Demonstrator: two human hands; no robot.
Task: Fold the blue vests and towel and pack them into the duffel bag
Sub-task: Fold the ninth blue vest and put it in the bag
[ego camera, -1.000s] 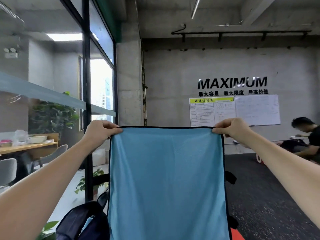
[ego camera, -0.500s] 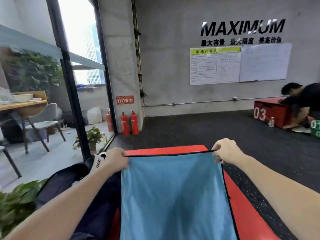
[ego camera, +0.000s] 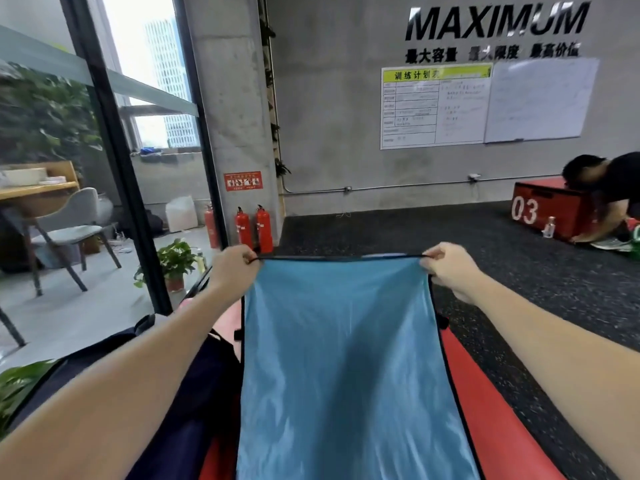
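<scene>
Fingers of the left hand are curled and pinch the far left corner of a light blue rectangular cloth with black piped edging; fingers of the right hand pinch the far right corner likewise. The far hem is drawn taut between the two grips, judged to keep the panel flat and square for laying out and folding. Whether this piece is the towel or a vest cannot be told. The cloth runs from the hands toward the near edge of a red padded box surface, apparently over it; contact is not confirmed. A dark navy fabric duffel bag lies along the left edge of the surface, beside the cloth. Its contents are hidden under the left forearm.
</scene>
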